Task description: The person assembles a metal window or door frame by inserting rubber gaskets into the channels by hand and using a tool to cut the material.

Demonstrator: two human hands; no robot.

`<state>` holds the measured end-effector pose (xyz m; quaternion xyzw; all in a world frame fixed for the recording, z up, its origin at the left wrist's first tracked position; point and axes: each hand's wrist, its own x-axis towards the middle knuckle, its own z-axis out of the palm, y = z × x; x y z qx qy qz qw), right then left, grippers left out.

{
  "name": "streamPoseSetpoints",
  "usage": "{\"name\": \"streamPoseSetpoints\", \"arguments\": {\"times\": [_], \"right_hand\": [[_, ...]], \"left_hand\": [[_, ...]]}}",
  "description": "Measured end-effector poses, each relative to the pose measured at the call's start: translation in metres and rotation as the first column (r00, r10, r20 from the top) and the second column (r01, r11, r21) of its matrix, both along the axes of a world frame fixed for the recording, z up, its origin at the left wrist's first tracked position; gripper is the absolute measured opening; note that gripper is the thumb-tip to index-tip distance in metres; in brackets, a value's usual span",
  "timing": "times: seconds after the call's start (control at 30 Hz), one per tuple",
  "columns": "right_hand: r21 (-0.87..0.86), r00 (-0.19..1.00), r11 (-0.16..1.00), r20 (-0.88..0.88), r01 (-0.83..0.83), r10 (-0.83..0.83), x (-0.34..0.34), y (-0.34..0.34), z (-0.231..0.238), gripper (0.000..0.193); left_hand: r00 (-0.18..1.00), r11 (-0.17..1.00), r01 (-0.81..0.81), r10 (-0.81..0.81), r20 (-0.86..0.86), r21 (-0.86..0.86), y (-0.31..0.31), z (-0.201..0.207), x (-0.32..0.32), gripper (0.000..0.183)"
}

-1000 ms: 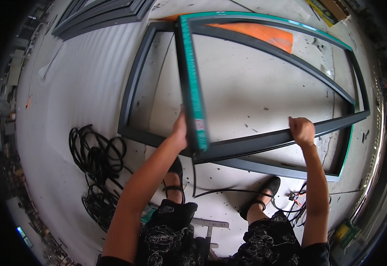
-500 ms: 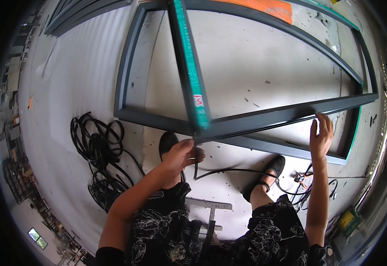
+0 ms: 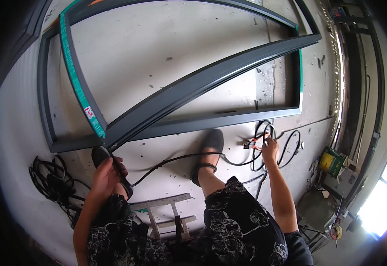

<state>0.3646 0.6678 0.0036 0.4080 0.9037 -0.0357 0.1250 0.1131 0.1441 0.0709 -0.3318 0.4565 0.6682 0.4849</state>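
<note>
At the far left a tangle of black cable [image 3: 51,181] lies on the concrete floor [image 3: 167,57]. The left hand [image 3: 105,174] is curled around the near end of the dark grey bar [image 3: 202,84], just below the corner where it meets the green-taped frame [image 3: 76,84] (the bar slants up and away to the right). Further right, the right hand [image 3: 269,148] reaches down, fingers pinched on a small orange-handled tool [image 3: 256,142] among looped black cords [image 3: 264,153], beside the shoe [image 3: 209,148].
</note>
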Motion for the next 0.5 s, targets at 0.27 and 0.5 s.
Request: {"name": "streamPoseSetpoints", "arguments": {"times": [0.27, 0.5], "right_hand": [[0.001, 0.862, 0.915, 0.339, -0.402, 0.378, 0.034, 0.008, -0.016, 0.059], [0.021, 0.835, 0.893, 0.364, -0.45, 0.413, 0.014, 0.015, -0.039, 0.051]], "left_hand": [[1.0, 0.999, 0.023, -0.023, 0.004, 0.028, 0.022, -0.011, 0.004, 0.036], [0.999, 0.999, 0.036, -0.036, 0.004, 0.003, 0.008, -0.007, 0.004, 0.035]]}}
